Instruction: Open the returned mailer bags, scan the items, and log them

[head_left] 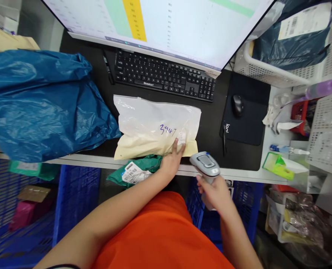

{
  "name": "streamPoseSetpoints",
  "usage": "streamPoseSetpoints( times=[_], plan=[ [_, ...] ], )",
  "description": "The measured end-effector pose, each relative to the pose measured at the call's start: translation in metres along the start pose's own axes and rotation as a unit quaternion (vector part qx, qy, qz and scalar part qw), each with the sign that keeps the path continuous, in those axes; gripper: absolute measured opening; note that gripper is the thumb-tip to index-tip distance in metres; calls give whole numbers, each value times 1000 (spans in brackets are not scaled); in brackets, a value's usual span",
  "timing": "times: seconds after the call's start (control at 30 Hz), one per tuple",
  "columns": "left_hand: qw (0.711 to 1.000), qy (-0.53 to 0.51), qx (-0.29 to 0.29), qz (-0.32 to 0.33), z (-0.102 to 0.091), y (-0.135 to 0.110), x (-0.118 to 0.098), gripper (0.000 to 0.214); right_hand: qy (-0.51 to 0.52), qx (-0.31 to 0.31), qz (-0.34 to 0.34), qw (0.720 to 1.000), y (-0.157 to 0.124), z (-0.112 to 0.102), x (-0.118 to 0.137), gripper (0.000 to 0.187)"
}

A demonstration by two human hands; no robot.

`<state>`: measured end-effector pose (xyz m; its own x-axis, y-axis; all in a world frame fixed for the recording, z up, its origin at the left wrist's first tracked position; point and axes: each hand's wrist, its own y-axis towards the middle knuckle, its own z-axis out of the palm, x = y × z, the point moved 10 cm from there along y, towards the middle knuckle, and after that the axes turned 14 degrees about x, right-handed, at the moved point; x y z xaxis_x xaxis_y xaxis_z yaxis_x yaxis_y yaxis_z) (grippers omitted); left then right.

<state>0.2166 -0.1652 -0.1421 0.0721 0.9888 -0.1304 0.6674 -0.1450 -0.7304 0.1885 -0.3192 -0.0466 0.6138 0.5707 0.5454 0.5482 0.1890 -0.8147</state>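
Note:
A white and cream plastic pouch [146,117] with "3947" handwritten on it lies flat at the front of the desk. My left hand [171,162] rests on its lower right part, fingers stretched out beside a small white label [182,137]. Below my left wrist, a green plastic parcel [145,166] with a white barcode label sits at the desk edge, partly covered by my arm. In my right hand [218,192] is a grey barcode scanner [206,163], gripped by its handle, its head just right of the pouch.
A big blue plastic bag [42,101] covers the desk's left side. Behind the pouch are a keyboard [166,74] and a monitor [168,22]. A mouse [238,104] and pen [224,140] lie to the right, near white baskets [278,71]. Blue crates [76,201] stand below.

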Motion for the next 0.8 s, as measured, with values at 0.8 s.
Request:
streamPoseSetpoints(
  times=[0.8],
  plan=[
    [1000,-25,-12,2,10,-1,2,80,-46,-39,-12,998,27,42,9,53]
  ],
)
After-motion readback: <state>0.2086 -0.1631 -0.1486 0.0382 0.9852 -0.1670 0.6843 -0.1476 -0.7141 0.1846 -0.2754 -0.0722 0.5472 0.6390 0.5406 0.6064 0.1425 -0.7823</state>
